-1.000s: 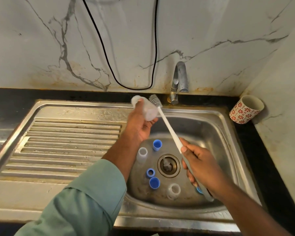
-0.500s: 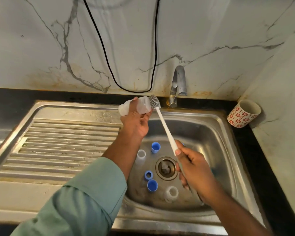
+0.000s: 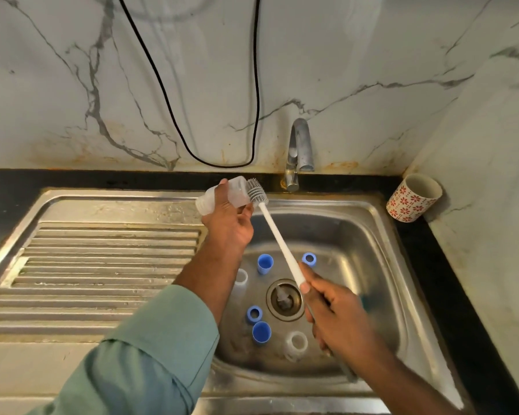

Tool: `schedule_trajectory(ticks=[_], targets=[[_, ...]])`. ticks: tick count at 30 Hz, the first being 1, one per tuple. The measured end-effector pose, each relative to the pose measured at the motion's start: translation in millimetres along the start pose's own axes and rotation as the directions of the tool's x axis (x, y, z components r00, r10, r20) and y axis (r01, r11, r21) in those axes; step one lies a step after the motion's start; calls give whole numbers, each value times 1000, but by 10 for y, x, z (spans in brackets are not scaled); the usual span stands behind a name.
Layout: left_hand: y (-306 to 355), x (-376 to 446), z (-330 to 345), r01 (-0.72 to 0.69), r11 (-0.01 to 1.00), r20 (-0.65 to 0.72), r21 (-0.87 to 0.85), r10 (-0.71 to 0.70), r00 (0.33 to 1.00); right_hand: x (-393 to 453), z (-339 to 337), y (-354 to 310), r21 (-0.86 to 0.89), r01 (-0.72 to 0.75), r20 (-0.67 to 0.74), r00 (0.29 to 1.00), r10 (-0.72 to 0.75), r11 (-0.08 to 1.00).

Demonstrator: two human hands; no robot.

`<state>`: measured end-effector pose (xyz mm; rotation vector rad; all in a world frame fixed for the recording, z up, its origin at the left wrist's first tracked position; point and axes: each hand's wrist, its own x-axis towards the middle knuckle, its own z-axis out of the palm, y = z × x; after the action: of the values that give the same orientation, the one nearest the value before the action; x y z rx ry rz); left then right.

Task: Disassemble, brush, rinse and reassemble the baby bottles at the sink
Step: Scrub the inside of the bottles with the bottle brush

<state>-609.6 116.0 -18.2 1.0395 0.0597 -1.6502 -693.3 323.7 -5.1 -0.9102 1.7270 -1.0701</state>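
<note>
My left hand (image 3: 226, 226) grips a clear baby bottle (image 3: 211, 199) held sideways above the sink's back left corner, its mouth toward the right. My right hand (image 3: 337, 314) grips the white handle of a bottle brush (image 3: 274, 232); the grey bristle head (image 3: 255, 191) sits right at the bottle's mouth. In the steel sink basin (image 3: 369, 265) lie several loose parts: blue caps (image 3: 265, 263) (image 3: 261, 332), blue rings (image 3: 309, 259) (image 3: 254, 313) and clear pieces (image 3: 241, 278) (image 3: 296, 344) around the drain (image 3: 284, 299).
A tap (image 3: 298, 151) stands on the back wall right of the brush head. A red-flowered cup (image 3: 412, 197) lies tilted on the black counter at the back right. The ribbed steel drainboard (image 3: 102, 265) stretches to the left. A black cable (image 3: 192, 85) hangs on the marble wall.
The bottle has turned from pointing up-left to lying sideways, and the brush head has come against its mouth. My right hand has slid slightly up and left with the handle.
</note>
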Motion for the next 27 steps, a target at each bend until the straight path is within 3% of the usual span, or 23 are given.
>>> schedule_trajectory(ticks=[13, 20, 23, 25, 27], targets=[[-2, -119, 9, -42, 997, -56, 60, 45, 997, -10, -34, 83, -19, -52, -6, 999, 52, 998], [-133, -98, 16, -60, 987, 18, 147, 58, 998, -49, -160, 178, 6, -94, -8, 996, 94, 996], [-254, -74, -77, -76, 959, 96, 272, 51, 994, -58, -216, 324, 21, -137, -27, 990, 137, 990], [-426, -111, -157, -98, 896, 202, 433, 9, 979, 9, -304, 405, 8, -216, -68, 974, 216, 976], [-613, -121, -239, -208, 804, 335, 557, 12, 942, 22, -473, 468, -8, -269, -112, 957, 266, 963]])
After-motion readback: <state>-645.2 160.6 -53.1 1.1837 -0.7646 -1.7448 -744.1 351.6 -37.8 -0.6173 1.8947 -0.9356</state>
